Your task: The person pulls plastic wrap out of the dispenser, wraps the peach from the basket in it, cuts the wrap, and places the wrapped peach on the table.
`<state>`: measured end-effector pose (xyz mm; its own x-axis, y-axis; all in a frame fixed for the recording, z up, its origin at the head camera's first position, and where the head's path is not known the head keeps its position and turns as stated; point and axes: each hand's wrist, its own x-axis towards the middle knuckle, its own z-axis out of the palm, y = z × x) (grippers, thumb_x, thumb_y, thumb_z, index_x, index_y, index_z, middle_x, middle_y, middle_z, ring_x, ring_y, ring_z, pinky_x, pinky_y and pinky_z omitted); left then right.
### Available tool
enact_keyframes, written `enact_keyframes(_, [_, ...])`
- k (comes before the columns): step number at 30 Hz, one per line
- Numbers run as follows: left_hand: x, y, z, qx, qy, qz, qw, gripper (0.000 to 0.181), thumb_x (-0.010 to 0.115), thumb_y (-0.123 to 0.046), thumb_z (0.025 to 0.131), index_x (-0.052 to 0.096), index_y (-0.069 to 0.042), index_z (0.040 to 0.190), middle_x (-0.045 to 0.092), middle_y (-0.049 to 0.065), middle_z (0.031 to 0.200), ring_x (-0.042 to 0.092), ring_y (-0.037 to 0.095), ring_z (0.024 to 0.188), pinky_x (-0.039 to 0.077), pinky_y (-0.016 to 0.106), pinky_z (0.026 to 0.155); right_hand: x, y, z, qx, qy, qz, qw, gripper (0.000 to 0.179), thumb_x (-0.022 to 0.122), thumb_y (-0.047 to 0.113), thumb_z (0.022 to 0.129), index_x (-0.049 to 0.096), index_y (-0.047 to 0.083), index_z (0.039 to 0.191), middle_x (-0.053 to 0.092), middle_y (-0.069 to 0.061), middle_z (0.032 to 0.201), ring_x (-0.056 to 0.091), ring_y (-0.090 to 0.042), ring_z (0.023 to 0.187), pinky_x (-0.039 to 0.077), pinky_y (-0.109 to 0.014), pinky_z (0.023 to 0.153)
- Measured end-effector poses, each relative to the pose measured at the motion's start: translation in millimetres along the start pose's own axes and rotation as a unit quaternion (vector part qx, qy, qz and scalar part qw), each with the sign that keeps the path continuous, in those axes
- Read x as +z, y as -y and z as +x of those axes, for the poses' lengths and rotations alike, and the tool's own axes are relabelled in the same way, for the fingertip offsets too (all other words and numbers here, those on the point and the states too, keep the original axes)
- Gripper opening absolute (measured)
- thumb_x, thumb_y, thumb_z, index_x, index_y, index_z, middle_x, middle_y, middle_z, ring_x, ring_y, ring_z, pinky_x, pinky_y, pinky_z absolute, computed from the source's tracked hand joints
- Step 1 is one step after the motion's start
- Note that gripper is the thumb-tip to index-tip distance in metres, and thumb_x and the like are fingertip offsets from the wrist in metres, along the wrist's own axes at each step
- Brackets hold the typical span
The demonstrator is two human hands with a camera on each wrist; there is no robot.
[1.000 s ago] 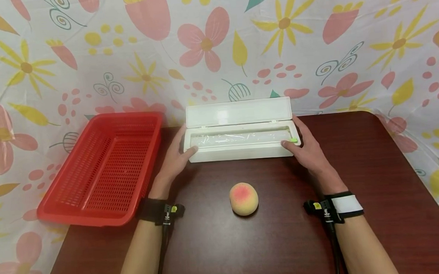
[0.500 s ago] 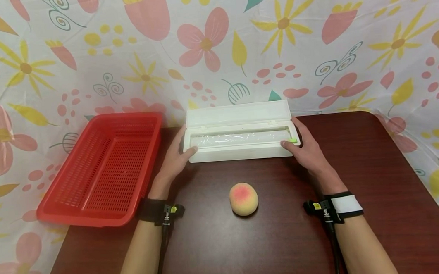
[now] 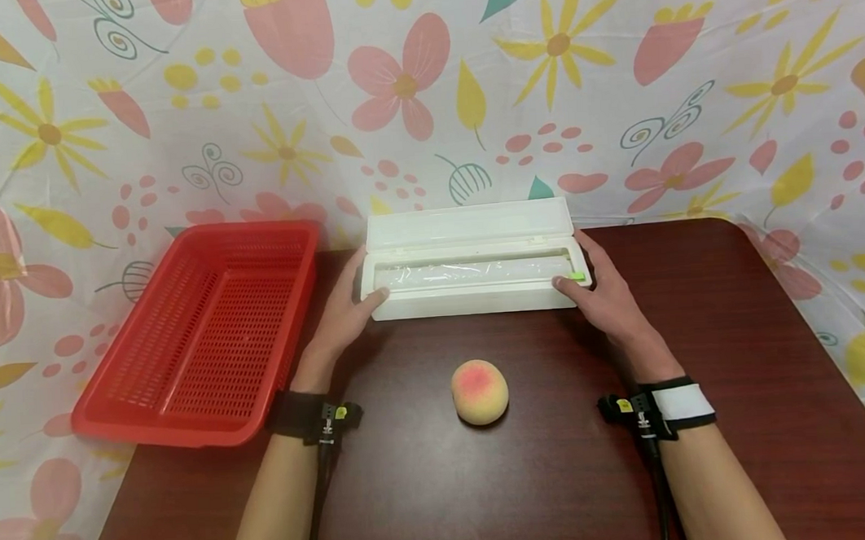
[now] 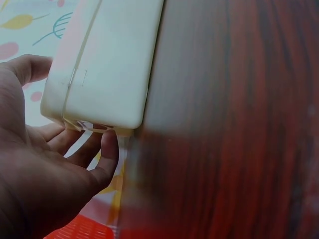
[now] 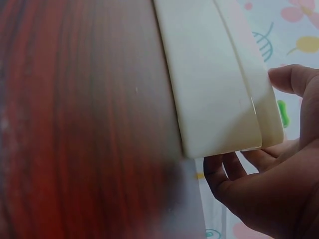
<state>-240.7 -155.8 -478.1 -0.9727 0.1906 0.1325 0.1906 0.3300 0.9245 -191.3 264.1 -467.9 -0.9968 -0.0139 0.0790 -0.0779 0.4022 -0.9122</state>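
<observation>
- White cling-film dispenser box (image 3: pixel 471 302): far side of table (image 3: pixel 722 328), long axis left-right, lid (image 3: pixel 468 224) raised at back.
- Your left hand (image 3: pixel 342 311) pinches its left end, thumb on front rim.
- Your right hand (image 3: pixel 612 297) pinches the right end, beside green slider (image 3: pixel 579 276).

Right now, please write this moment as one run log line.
white box: lid raised; left hand: grips left end; right hand: grips right end; peach: on table; red basket: left of box
</observation>
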Motion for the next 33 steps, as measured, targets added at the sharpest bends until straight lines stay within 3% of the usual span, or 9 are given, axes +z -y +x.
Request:
enact_keyframes(6, [-1.1,-0.4,0.4,0.048,-0.031,0.036,0.9977,0.07,0.071,-0.015,0.099,0.041,-0.023,0.162,0.046,0.0,0.163,0.039,0.018,0.15,0.025,0.053,0.127,1,2,-0.3,-0.016,-0.011,-0.031,0.9993,0.082,0.066,0.02,0.105,0.018,0.021,0.171,0.028,-0.014,0.171,0.038,-0.034,0.142,0.036,-0.052,0.111])
enact_keyframes(9, [-1.0,-2.7,-0.2,0.052,-0.039,0.065,0.9958,0.057,0.07,-0.016,0.1,0.051,-0.021,0.153,0.052,0.001,0.157,0.043,0.019,0.147,0.029,0.052,0.126,3,4,-1.0,-0.045,-0.021,-0.037,0.9981,0.072,0.065,0.015,0.105,0.03,0.016,0.167,0.034,-0.015,0.167,0.042,-0.033,0.14,0.039,-0.036,0.107])
enact_keyframes(11, [-0.5,-3.8,-0.5,0.048,-0.042,0.083,0.9945,0.05,0.069,-0.017,0.1,0.056,-0.019,0.148,0.054,0.002,0.153,0.046,0.02,0.143,0.032,0.05,0.125,4,5,-0.7,-0.072,-0.031,-0.039,0.9962,0.061,0.065,0.01,0.104,0.042,0.01,0.161,0.038,-0.018,0.164,0.043,-0.034,0.141,0.038,-0.032,0.108])
enact_keyframes(13, [0.2,-5.3,-0.6,0.05,-0.042,0.1,0.9929,0.047,0.069,-0.018,0.101,0.058,-0.017,0.146,0.056,0.004,0.152,0.048,0.022,0.141,0.034,0.049,0.124,5,6,0.0,-0.098,-0.041,-0.043,0.9934,0.051,0.065,0.005,0.103,0.052,0.003,0.152,0.042,-0.021,0.161,0.042,-0.036,0.144,0.036,-0.037,0.115])
enact_keyframes(15, [1.0,-6.8,-0.9,0.052,-0.043,0.11,0.9916,0.045,0.068,-0.018,0.101,0.059,-0.014,0.145,0.057,0.007,0.151,0.05,0.023,0.14,0.036,0.048,0.123,7,7,1.0,-0.115,-0.05,-0.058,0.9904,0.042,0.065,0.003,0.102,0.058,0.0,0.144,0.043,-0.023,0.16,0.039,-0.039,0.147,0.034,-0.051,0.119])
enact_keyframes(18, [2.5,-9.7,-1.6,0.054,-0.044,0.122,0.9901,0.044,0.068,-0.018,0.101,0.059,-0.012,0.144,0.057,0.009,0.15,0.051,0.025,0.138,0.037,0.048,0.122,9,8,2.3,-0.118,-0.059,-0.077,0.9883,0.035,0.066,0.005,0.102,0.064,-0.001,0.137,0.044,-0.024,0.159,0.037,-0.041,0.148,0.031,-0.065,0.117])
enact_keyframes(26, [4.3,-13.9,-3.0,0.059,-0.051,0.128,0.9887,0.036,0.068,-0.016,0.101,0.063,-0.009,0.136,0.058,0.01,0.148,0.051,0.026,0.138,0.037,0.049,0.122,13,10,0.9,-0.077,-0.084,-0.085,0.9898,0.029,0.067,0.012,0.103,0.069,-0.002,0.129,0.046,-0.022,0.158,0.04,-0.04,0.146,0.035,-0.066,0.115])
enact_keyframes(33, [6.6,-14.0,-3.0,0.083,-0.058,0.121,0.9875,0.02,0.067,-0.012,0.101,0.07,-0.007,0.12,0.061,0.012,0.143,0.052,0.028,0.137,0.036,0.049,0.122,17,13,-0.8,-0.073,-0.121,-0.072,0.9874,0.021,0.07,0.01,0.101,0.073,-0.004,0.117,0.054,-0.025,0.149,0.044,-0.039,0.142,0.037,-0.064,0.113])
